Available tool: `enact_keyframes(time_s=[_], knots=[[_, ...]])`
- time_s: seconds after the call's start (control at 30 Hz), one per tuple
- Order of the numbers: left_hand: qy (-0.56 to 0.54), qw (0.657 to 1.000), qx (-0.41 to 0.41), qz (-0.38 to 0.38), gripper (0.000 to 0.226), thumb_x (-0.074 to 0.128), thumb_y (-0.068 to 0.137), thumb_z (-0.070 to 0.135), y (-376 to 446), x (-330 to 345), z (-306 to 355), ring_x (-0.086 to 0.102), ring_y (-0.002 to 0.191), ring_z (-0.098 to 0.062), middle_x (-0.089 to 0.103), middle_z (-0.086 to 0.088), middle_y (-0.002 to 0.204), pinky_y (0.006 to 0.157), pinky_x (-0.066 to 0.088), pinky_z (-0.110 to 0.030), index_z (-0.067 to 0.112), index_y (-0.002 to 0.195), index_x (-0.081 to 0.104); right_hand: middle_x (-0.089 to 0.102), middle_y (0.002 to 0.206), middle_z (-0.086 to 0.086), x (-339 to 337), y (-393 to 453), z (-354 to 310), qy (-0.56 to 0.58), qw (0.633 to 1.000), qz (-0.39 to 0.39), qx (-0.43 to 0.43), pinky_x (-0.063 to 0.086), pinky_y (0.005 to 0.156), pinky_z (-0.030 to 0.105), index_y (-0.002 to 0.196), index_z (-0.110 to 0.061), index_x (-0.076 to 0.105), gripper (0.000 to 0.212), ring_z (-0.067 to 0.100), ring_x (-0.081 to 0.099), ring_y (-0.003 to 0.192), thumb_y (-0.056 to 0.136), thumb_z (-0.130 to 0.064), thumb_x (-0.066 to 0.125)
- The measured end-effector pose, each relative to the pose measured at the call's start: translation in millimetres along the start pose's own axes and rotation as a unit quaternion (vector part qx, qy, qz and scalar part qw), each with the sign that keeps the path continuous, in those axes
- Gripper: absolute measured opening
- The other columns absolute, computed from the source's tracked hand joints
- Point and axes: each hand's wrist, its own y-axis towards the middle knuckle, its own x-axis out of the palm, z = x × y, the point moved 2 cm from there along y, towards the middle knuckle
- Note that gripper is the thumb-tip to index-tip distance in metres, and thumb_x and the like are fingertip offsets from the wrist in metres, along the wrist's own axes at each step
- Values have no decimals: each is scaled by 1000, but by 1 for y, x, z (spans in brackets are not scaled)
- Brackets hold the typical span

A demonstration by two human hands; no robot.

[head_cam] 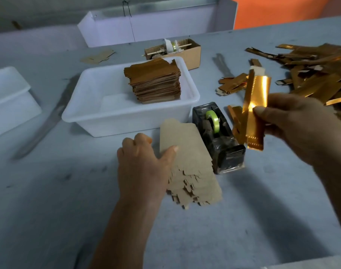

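Note:
My right hand (293, 125) pinches a shiny gold card strip (256, 98) and holds it upright in the air, right of a black tape dispenser (218, 136) that carries a green tape roll. My left hand (142, 164) rests on a fanned stack of plain brown card blanks (191, 171) lying on the grey table, thumb on top of the stack and fingers curled at its left edge. A white plastic tub (84, 113) behind the stack holds a tall pile of folded gold-brown cards (156, 82).
A loose heap of gold strips (311, 74) covers the table's right side. A small cardboard box (191, 53) with a tape roll sits behind the tub. Another white tub (8, 98) stands at the left, and a white bin (146, 26) at the back.

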Motion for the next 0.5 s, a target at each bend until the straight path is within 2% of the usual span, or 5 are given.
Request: enact_keyframes(time_s=[0.17,0.23,0.33,0.4,0.5], knots=[[-193,962,-136,-139,24,76,79,35,9,16,-18,58,71,-10,63,6,79,62,43,-25,20,89,60,61,119,12,-15,40,23,-162,982,76,55,50,82,36,131,-11,50,39,24,59,103,95,-27,51],[-279,925,-193,-172,25,79,77,27,13,18,-25,58,69,-13,68,-3,82,65,47,-27,13,92,65,56,127,15,-17,42,31,-253,959,122,49,46,85,40,133,-10,49,44,29,54,112,95,-31,51],[-352,879,-246,-205,25,80,75,18,17,18,-32,60,75,-17,72,-11,91,65,49,-26,7,93,67,56,128,12,-9,29,32,-250,955,157,-9,48,81,40,130,-16,51,42,28,56,112,93,-35,53],[-351,882,-238,-208,21,80,74,18,17,16,-33,60,70,-15,72,-8,84,67,52,-27,8,89,67,58,124,10,-2,17,28,-232,960,146,-50,51,80,39,127,-19,53,41,25,59,107,91,-38,54],[-336,907,-185,-171,10,76,79,19,17,7,-29,56,60,-10,68,5,63,66,51,-28,13,80,69,58,119,2,9,-6,13,-225,954,150,-129,42,70,20,122,-22,57,34,10,51,98,91,-36,54]])
